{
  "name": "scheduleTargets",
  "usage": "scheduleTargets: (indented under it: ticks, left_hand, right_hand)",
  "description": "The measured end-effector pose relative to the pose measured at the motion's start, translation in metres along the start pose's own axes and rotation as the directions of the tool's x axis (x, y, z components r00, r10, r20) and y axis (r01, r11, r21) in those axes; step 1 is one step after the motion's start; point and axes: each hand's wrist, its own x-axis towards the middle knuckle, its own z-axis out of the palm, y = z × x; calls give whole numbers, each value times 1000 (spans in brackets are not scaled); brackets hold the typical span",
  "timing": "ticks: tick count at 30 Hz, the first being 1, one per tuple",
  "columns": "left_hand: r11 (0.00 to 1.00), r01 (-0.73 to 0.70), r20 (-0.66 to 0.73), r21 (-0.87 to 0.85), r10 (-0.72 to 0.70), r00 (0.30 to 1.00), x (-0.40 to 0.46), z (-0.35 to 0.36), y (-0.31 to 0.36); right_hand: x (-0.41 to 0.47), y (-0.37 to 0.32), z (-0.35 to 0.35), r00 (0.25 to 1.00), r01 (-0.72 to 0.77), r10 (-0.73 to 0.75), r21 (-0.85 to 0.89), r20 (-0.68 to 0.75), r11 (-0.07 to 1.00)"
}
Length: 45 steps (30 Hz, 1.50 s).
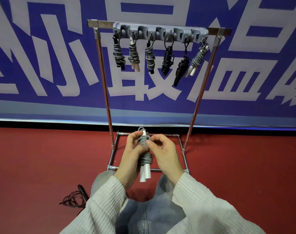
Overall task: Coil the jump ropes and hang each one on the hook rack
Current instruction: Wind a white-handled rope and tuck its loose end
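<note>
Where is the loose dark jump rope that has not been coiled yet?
In the head view, the dark jump rope lies uncoiled on the red floor at lower left, beside the person's left sleeve.

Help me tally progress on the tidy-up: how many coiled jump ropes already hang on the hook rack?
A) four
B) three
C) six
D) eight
C: six coiled bundles hang in a row from the hook rack, from the leftmost bundle to the rightmost bundle, while a seventh, the grey rope with white handles, is gripped in the left hand and right hand.
</note>
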Motion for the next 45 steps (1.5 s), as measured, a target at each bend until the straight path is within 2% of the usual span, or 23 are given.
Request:
scheduleTargets:
  ticks: [2,4,7,10,12,18,22,27,30,35,45]
  left_hand:
    - [981,-9,85,195,-8,996,-3,3,3]
    - [960,-33,72,279,14,997,-2,8,6]
    - [970,-49,-49,240,63,997,-2,12,10]
    - [957,-89,-49,277,107,993,-3,9,10]
    - [957,-104,-81,269,130,988,-3,3,14]
    - [949,-159,-31,274,174,984,-14,5,20]
    - [928,-204,-19,312,221,975,-17,15,22]
    - [918,-172,58,358,162,985,-18,16,25]
    - [874,-182,97,450,155,983,-16,13,23]
    - [753,-245,54,611,269,962,-11,10,21]
    - [573,-185,-8,798,317,948,-2,3,19]
  right_hand:
    - [0,-1,-1,998,39,-37,33,-52,999]
    - [-1,-4,-3,993,90,-82,86,-89,992]
    - [-4,-12,-1,995,86,-73,207,-70,975]
    - [-6,-16,-2,998,54,-38,318,-55,947]
    - [-8,-19,-3,999,38,-44,364,8,930]
    - [-6,-40,-8,992,13,-65,414,111,910]
    - [-2,-45,-8,995,16,-47,305,93,952]
    - [-3,-43,-10,996,-28,7,241,87,970]
    - [-4,-37,-7,999,-36,26,237,45,971]
    - [-10,-33,2,999,31,-26,142,-38,989]
    - [-17,-16,3,992,70,-58,-108,109,992]
